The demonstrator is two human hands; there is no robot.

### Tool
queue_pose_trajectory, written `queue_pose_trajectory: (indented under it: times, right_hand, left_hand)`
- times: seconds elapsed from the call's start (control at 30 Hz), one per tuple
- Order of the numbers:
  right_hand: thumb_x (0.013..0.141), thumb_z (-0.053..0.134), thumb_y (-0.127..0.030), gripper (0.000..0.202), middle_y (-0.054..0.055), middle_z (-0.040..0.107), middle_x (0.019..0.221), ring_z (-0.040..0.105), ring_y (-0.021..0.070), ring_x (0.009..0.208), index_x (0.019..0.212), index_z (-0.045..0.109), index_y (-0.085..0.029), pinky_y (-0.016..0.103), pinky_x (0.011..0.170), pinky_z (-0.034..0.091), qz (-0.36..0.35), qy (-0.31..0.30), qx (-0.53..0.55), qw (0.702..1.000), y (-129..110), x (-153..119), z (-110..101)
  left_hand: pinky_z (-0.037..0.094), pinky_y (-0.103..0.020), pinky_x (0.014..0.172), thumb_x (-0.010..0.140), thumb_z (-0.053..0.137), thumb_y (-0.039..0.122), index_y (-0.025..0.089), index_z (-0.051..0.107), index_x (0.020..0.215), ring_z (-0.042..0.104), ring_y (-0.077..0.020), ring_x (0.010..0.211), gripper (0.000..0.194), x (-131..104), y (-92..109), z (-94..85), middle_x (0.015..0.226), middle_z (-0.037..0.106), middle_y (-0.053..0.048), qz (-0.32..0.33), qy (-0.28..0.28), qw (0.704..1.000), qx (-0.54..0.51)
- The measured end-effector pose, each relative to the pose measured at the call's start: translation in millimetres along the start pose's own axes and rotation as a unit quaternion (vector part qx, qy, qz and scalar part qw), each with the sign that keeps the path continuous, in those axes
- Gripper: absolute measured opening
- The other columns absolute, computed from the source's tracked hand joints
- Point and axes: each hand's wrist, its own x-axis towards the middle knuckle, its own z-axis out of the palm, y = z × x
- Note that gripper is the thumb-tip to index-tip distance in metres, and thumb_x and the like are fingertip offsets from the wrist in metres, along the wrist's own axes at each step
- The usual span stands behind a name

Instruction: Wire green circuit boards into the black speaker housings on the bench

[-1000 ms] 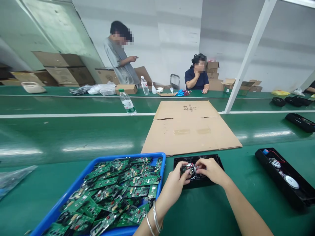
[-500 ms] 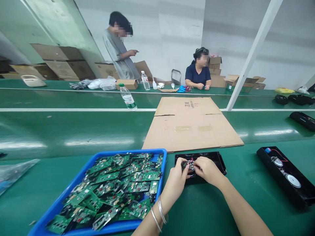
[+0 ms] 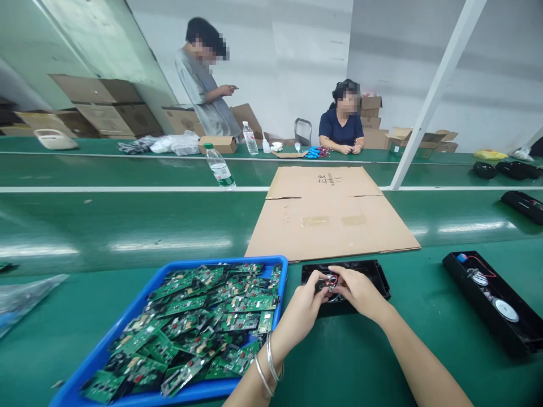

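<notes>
A black open housing (image 3: 377,280) lies on the green surface, partly covered by both hands. Over its left half, my left hand (image 3: 306,302) has its fingers closed on a small circuit board (image 3: 321,285). My right hand (image 3: 358,291) is beside it, thumb and fingers pinched at red and dark wires (image 3: 333,279) by the board; what exactly it grips is too small to tell. To the left stands a blue tray (image 3: 165,270) heaped with green circuit boards (image 3: 182,328).
A flat cardboard sheet (image 3: 335,226) lies beyond the housing. Another black housing (image 3: 487,299) with speakers is at the right. A plastic bag (image 3: 25,299) lies far left, a bottle (image 3: 220,168) farther back. Two people are across the tables.
My right hand's fingers have shifted slightly up and left over the wires. The left wrist and its bracelets have moved a little left. The housing has stayed in place.
</notes>
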Motion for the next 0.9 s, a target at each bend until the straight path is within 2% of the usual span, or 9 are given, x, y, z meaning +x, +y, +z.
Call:
queue_pose_trajectory:
  times: [0.1,0.23,0.37,0.5,0.6,0.67,0.73,0.8,0.9]
  right_hand:
    - [0.087,0.048,-0.015,0.017,0.004,0.061,0.095,0.054,0.0164,0.086,0.102,0.055,-0.017,0.029,0.076,0.043,-0.037,-0.001,-0.012,0.999,-1.2,-0.6,-1.9]
    - [0.086,0.048,-0.015,0.012,0.004,0.062,0.085,0.054,0.0176,0.078,0.094,0.058,-0.015,0.031,0.070,0.042,-0.031,0.000,-0.055,0.998,-2.7,-0.9,3.4]
    - [0.087,0.047,-0.016,0.014,0.005,0.062,0.087,0.053,0.0180,0.078,0.097,0.058,-0.015,0.032,0.070,0.042,-0.032,0.020,-0.071,0.997,-4.4,0.4,6.7]
    - [0.086,0.051,-0.020,0.016,0.005,0.061,0.094,0.051,0.0187,0.088,0.099,0.059,-0.017,0.035,0.080,0.042,-0.030,0.034,-0.064,0.997,-0.2,-2.8,-15.1]
    - [0.089,0.039,-0.013,0.025,0.005,0.058,0.097,0.050,0.0171,0.094,0.096,0.061,-0.019,0.033,0.084,0.042,-0.007,0.043,-0.049,0.998,10.4,-13.8,-43.4]
    - [0.084,0.038,-0.005,0.032,0.004,0.056,0.098,0.052,0.0160,0.091,0.094,0.063,-0.022,0.030,0.080,0.044,0.018,0.007,-0.050,0.999,17.7,-23.0,-59.1]
    - [0.076,0.045,-0.001,0.035,0.003,0.054,0.102,0.055,0.0162,0.089,0.091,0.065,-0.024,0.028,0.075,0.046,0.034,-0.057,-0.058,0.996,21.6,-29.7,-67.7]
    - [0.069,0.051,0.001,0.032,0.003,0.055,0.104,0.056,0.0174,0.088,0.081,0.068,-0.024,0.027,0.073,0.046,0.037,-0.105,-0.062,0.992,21.2,-31.0,-68.5]
    - [0.070,0.052,0.000,0.025,0.002,0.060,0.091,0.058,0.0157,0.081,0.070,0.067,-0.020,0.025,0.071,0.044,0.041,-0.110,-0.022,0.993,15.7,-23.1,-59.6]
  left_hand:
    - [0.052,-0.034,0.078,0.082,0.041,0.031,0.020,0.046,0.093,0.064,-0.0197,0.084,0.017,-0.8,2.6,-1.1,0.082,0.064,-0.003,-0.001,-0.003,1.000,-0.005]
    - [0.054,-0.035,0.074,0.082,0.041,0.032,0.019,0.047,0.093,0.065,-0.0201,0.079,0.018,-2.2,4.2,-2.3,0.080,0.064,-0.004,-0.015,-0.002,1.000,0.009]
    - [0.054,-0.034,0.074,0.082,0.042,0.034,0.020,0.046,0.091,0.065,-0.0193,0.078,0.018,-1.3,2.8,-2.6,0.084,0.063,-0.004,-0.019,0.005,1.000,-0.011]
    - [0.055,-0.036,0.072,0.078,0.049,0.039,0.019,0.042,0.095,0.066,-0.0203,0.076,0.027,1.9,-1.1,2.1,0.085,0.062,-0.004,-0.056,0.034,0.993,-0.095]
    - [0.054,-0.036,0.077,0.076,0.052,0.037,0.020,0.041,0.101,0.065,-0.0203,0.081,0.032,3.1,-3.2,7.2,0.091,0.059,-0.004,-0.057,0.057,0.989,-0.121]
    - [0.053,-0.036,0.080,0.076,0.052,0.035,0.020,0.042,0.101,0.064,-0.0205,0.085,0.031,3.2,-4.1,10.0,0.091,0.059,-0.004,-0.051,0.054,0.990,-0.117]
    - [0.053,-0.036,0.081,0.077,0.051,0.034,0.019,0.043,0.100,0.064,-0.0206,0.088,0.029,3.3,-4.9,12.3,0.088,0.059,-0.004,-0.047,0.042,0.993,-0.102]
    - [0.052,-0.035,0.082,0.077,0.050,0.034,0.019,0.044,0.101,0.063,-0.0202,0.089,0.028,3.8,-6.2,13.9,0.090,0.059,-0.004,-0.046,0.037,0.994,-0.092]
    - [0.053,-0.035,0.081,0.077,0.051,0.036,0.019,0.044,0.100,0.063,-0.0200,0.088,0.029,4.7,-8.6,15.5,0.097,0.057,-0.006,-0.050,0.041,0.993,-0.096]
